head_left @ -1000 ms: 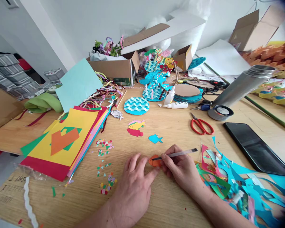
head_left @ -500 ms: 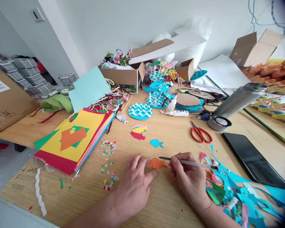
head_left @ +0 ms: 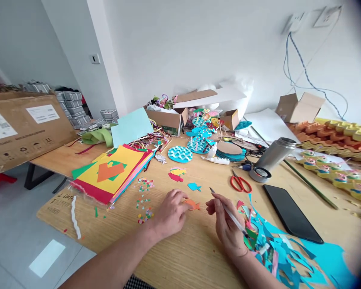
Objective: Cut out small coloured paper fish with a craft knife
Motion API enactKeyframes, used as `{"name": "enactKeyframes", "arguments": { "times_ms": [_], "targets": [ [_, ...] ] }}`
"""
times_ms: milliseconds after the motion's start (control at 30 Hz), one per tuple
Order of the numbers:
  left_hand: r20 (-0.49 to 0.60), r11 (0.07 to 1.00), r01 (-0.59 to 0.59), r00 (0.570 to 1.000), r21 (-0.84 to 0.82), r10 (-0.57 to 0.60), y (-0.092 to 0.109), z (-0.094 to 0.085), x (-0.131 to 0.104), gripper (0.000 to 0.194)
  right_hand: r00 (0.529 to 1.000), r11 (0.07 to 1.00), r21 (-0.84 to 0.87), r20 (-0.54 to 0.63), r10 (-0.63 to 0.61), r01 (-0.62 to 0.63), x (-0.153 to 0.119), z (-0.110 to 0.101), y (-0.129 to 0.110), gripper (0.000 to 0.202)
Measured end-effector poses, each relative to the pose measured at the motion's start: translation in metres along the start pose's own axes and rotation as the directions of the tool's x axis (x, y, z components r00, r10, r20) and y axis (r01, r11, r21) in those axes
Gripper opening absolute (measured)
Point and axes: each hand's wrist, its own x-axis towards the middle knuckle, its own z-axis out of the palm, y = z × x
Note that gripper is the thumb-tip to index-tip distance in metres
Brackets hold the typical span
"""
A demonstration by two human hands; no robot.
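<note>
An orange paper fish [head_left: 193,204] lies flat on the wooden table, its left part beside or under the fingertips of my left hand [head_left: 171,212], whose fingers are spread. My right hand [head_left: 228,224] holds a pen [head_left: 233,216], tip raised above the table to the right of the fish. A blue paper fish [head_left: 194,186] lies just beyond the orange one. Farther off are a red paper fish [head_left: 175,177] and a yellow one [head_left: 179,171], overlapping. Small coloured paper dots [head_left: 146,184] lie in groups left of my left hand.
Red-handled scissors [head_left: 241,184], a black phone [head_left: 291,212] and blue paper scraps [head_left: 276,249] lie to the right. A metal bottle [head_left: 275,152] leans behind them. Coloured sheets [head_left: 128,156] are stacked at left. Glue bottles [head_left: 219,160] and a wavy blue disc [head_left: 179,154] lie farther back.
The view has tilted up and shifted. My right hand has drawn back from the orange fish, and the pen tip is now off it. My left hand stays at the fish.
</note>
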Motion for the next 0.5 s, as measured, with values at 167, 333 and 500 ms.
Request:
{"name": "enactKeyframes", "arguments": {
  "times_ms": [167, 333, 500],
  "targets": [
    [-0.192, 0.997, 0.062, 0.979, -0.049, -0.071, -0.011, 0.005, 0.003, 0.038, 0.998, 0.996, -0.061, -0.021, -0.066, 0.064, 0.005, -0.006, -0.002, 0.022],
    [-0.361, 0.988, 0.123, 0.921, -0.094, -0.149, -0.019, 0.007, 0.006, 0.009, 0.997, 0.989, -0.129, 0.018, -0.076, 0.078, 0.01, -0.011, 0.004, 0.023],
    [-0.443, 0.98, 0.148, 0.876, -0.135, -0.193, -0.017, 0.005, 0.006, 0.021, 0.997, 0.984, -0.163, 0.022, -0.073, 0.076, 0.011, -0.016, 0.01, 0.024]
  ]
}}
